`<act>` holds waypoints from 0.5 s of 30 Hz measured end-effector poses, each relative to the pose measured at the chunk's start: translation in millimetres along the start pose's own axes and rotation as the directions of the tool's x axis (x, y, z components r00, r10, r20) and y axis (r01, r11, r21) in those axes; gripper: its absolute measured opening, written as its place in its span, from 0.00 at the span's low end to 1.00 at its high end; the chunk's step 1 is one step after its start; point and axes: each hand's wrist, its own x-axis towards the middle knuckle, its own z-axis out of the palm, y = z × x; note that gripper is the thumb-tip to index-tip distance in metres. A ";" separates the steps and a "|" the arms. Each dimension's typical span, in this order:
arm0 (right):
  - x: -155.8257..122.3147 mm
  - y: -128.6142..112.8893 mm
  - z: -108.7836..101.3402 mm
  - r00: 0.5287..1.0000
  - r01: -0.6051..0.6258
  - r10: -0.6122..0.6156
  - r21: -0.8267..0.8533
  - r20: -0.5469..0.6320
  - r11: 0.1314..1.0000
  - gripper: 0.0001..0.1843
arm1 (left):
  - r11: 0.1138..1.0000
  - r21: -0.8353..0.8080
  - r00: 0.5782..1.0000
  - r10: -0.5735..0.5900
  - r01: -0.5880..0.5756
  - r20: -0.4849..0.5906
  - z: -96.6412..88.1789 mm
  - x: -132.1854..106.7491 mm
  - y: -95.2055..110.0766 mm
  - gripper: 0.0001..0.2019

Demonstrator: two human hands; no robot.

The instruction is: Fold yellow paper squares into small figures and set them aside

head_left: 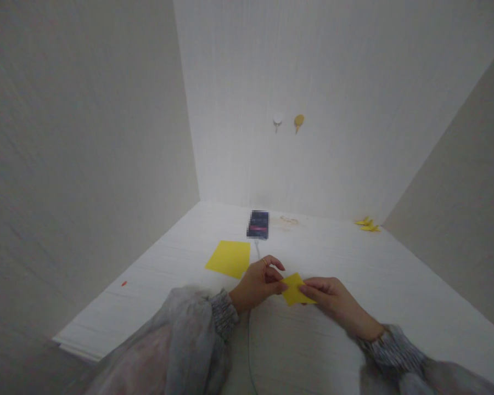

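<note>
Between my two hands is a small folded piece of yellow paper (295, 291), held just above the white table. My left hand (261, 282), with a ring on one finger, pinches its left corner between thumb and fingers. On the other side, my right hand (331, 296) grips the right edge, its thumb lying on top of the paper. A flat yellow sheet (229, 259) lies on the table to the left, just beyond my left wrist.
A phone (258, 225) with a blurred screen lies toward the back, its cable (250, 340) running to the front edge. Folded yellow paper shapes (368, 224) sit in the back right corner. Two hooks (298, 120) hang on the back wall. A small orange bit (124, 283) lies left.
</note>
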 end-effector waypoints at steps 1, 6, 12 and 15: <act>-0.3 -0.3 -0.9 1.000 0.014 -0.014 -0.025 -0.005 1.000 0.17 | 1.000 0.008 1.000 0.004 -0.004 -0.007 -0.2 0.2 0.1 0.18; -4.7 -4.1 -5.7 0.967 0.214 -0.248 -0.335 -0.063 0.918 0.12 | 0.991 0.119 0.996 0.069 -0.061 -0.057 -1.9 0.9 4.9 0.16; -7.4 -0.7 -14.8 0.748 0.539 -0.648 -0.698 0.140 0.471 0.13 | 0.831 0.491 0.958 0.287 -0.262 0.024 -4.7 -2.8 12.4 0.06; -1.4 2.0 -15.8 0.685 0.592 -0.684 -0.739 0.253 0.320 0.13 | 0.737 0.581 0.936 0.307 -0.347 0.169 -5.2 -6.9 14.4 0.06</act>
